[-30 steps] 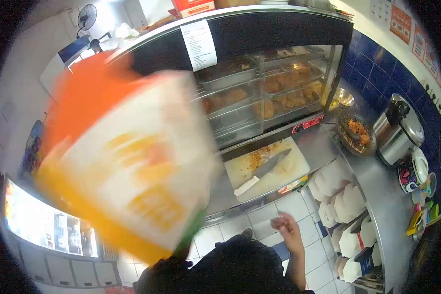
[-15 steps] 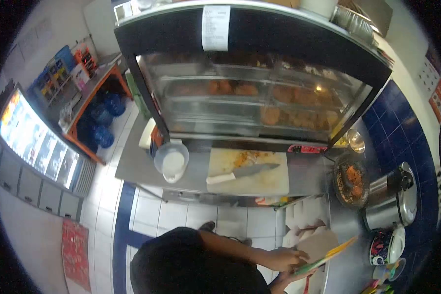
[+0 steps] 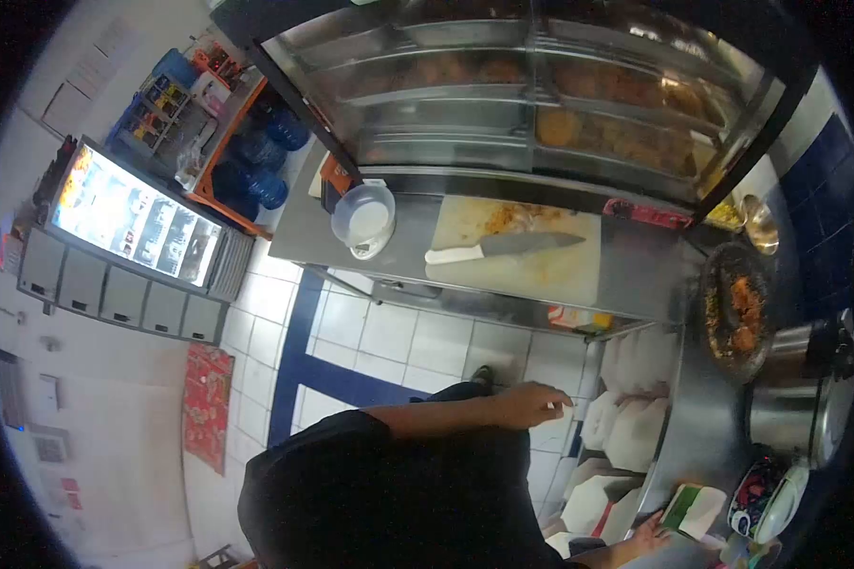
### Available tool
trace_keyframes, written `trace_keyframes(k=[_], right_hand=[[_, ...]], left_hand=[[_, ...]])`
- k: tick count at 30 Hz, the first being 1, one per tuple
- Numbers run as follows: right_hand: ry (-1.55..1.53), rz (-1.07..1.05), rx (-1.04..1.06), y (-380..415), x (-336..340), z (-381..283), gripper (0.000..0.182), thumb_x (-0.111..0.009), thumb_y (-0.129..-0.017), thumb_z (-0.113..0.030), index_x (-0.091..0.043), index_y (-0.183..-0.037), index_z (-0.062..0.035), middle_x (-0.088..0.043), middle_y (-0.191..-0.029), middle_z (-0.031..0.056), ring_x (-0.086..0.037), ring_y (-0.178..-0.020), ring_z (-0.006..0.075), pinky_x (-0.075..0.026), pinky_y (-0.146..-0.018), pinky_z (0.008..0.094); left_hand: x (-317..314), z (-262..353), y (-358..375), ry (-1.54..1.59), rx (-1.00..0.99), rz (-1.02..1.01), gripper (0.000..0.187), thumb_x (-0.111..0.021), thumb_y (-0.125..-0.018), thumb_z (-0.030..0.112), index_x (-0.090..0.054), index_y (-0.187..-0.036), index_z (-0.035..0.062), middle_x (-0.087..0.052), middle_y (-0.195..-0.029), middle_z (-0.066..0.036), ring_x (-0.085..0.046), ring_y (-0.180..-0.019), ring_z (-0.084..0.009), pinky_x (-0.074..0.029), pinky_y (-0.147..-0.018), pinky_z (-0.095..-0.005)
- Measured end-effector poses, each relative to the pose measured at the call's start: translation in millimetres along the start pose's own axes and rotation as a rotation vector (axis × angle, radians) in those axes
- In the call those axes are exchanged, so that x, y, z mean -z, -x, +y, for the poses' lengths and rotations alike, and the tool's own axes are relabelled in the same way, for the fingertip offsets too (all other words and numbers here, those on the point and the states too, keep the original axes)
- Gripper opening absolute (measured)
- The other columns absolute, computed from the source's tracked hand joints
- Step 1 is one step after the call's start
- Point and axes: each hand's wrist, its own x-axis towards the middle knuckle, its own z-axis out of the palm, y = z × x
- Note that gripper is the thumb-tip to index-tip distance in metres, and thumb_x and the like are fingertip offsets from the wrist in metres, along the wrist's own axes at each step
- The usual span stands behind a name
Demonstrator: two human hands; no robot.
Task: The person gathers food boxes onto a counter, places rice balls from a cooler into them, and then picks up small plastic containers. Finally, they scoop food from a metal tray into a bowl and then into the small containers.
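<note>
My left hand [image 3: 536, 403] is over the floor, left of the white containers [image 3: 636, 431], with its fingers slightly bent and apart and nothing in them. Low on the right, my right hand [image 3: 649, 535] grips the left edge of a green and white packet [image 3: 693, 510], beside the metal counter; its fingertips are partly unclear. On the counter ahead lies a white cutting board [image 3: 560, 280] with food scraps. A white-handled knife [image 3: 503, 247] rests across it. To the board's left sits a clear tub [image 3: 362, 216] with white contents.
A glass food display [image 3: 446, 104] stands behind the board. At the right are a dark pan of food [image 3: 738, 313], a large steel pot [image 3: 789, 398] and a patterned pot [image 3: 764, 493]. A lit fridge [image 3: 138, 223] and blue water bottles [image 3: 266, 156] are at the left.
My left hand has come off the packet and moved up and left. My right hand and the packet have moved right, and the packet now faces up. The view has shifted and turned.
</note>
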Motion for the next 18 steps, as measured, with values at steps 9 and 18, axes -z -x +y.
trace_keyframes(k=[9,18], right_hand=[[1.171,0.007,0.523,38,18,179,0.029,-0.055,-0.093,-0.033,-0.058,-0.106,-0.0062,-0.059,-0.095,0.0133,-0.06,-0.082,0.0274,-0.05,-0.064,0.0391],[-0.357,-0.34,-0.318,191,-297,37,0.014,-0.053,-0.093,-0.014,-0.055,-0.106,-0.0075,-0.058,-0.084,0.0043,-0.052,-0.061,0.0096,-0.045,-0.052,0.0237]], left_hand=[[47,-14,12,0.192,0.208,0.293,0.032,-0.055,-0.095,0.028,-0.061,-0.117,0.0047,-0.065,-0.111,-0.015,-0.063,-0.101,-0.0265,-0.049,-0.088,-0.0368],[33,-103,-80,-0.447,-0.372,0.784,0.014,-0.063,-0.085,0.002,-0.065,-0.099,-0.0012,-0.066,-0.092,-0.015,-0.064,-0.084,-0.0295,-0.051,-0.075,-0.0355]])
